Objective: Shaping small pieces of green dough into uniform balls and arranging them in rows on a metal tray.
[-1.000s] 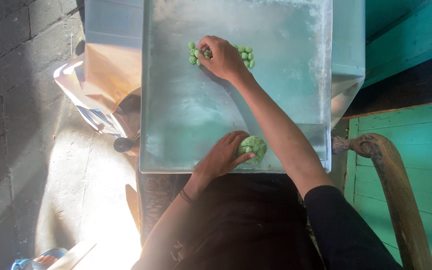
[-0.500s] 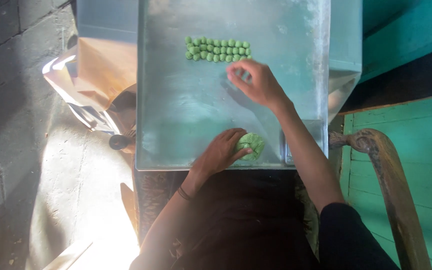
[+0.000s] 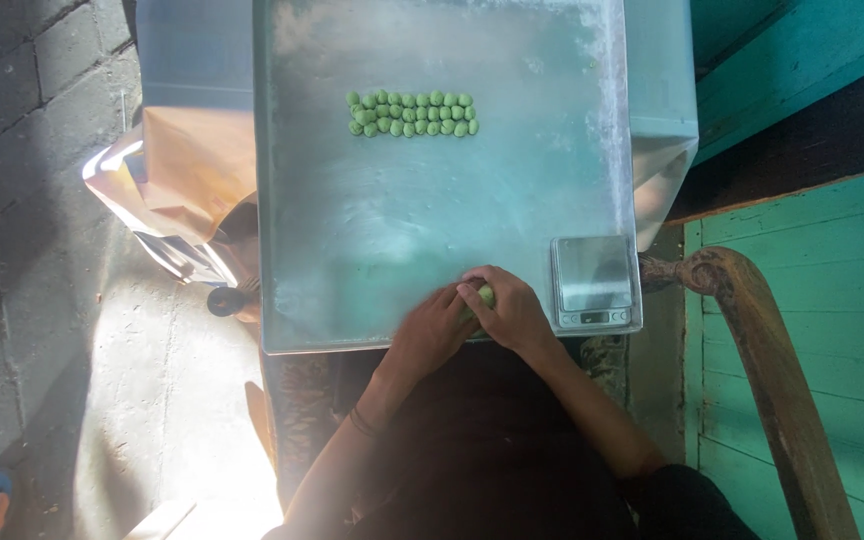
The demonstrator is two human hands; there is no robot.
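Note:
Both hands meet at the near edge of a floured metal tray [image 3: 352, 250]. My left hand [image 3: 432, 328] and my right hand [image 3: 510, 312] close together around a lump of green dough [image 3: 486, 296], of which only a sliver shows between the fingers. Farther up the tray lie several small green dough balls [image 3: 412, 113], set in two neat rows.
A small digital scale [image 3: 594, 282] sits on the tray's near right corner, just right of my right hand. A brown paper sheet and bag [image 3: 187, 190] lie left of the tray. A curved wooden chair arm [image 3: 762, 330] and turquoise boards are at the right.
My right hand has come back from the rows of balls to the near edge and joined my left hand on the dough lump. The scale is now uncovered.

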